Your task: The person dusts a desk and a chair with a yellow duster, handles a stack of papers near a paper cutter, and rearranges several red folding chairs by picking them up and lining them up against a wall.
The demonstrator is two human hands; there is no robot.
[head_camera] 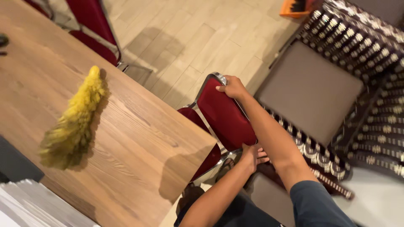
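Note:
A red padded chair [223,115] with a chrome frame stands at the corner of a wooden table [139,143]. My right hand [230,87] is closed over the top edge of its backrest, the arm reaching in from the lower right in a blue sleeve. My left hand [253,154] grips the lower end of the backrest, near the chrome frame and the seat. A yellow feather duster [75,120] lies on the table to the left, apart from both hands.
A second red chair [94,29] stands at the table's far side on a pale tiled floor. A grey square surface [311,88] lies to the right over a dark patterned carpet [374,46]. A white stack [29,206] sits at the bottom left, and an orange object [294,6] at the top.

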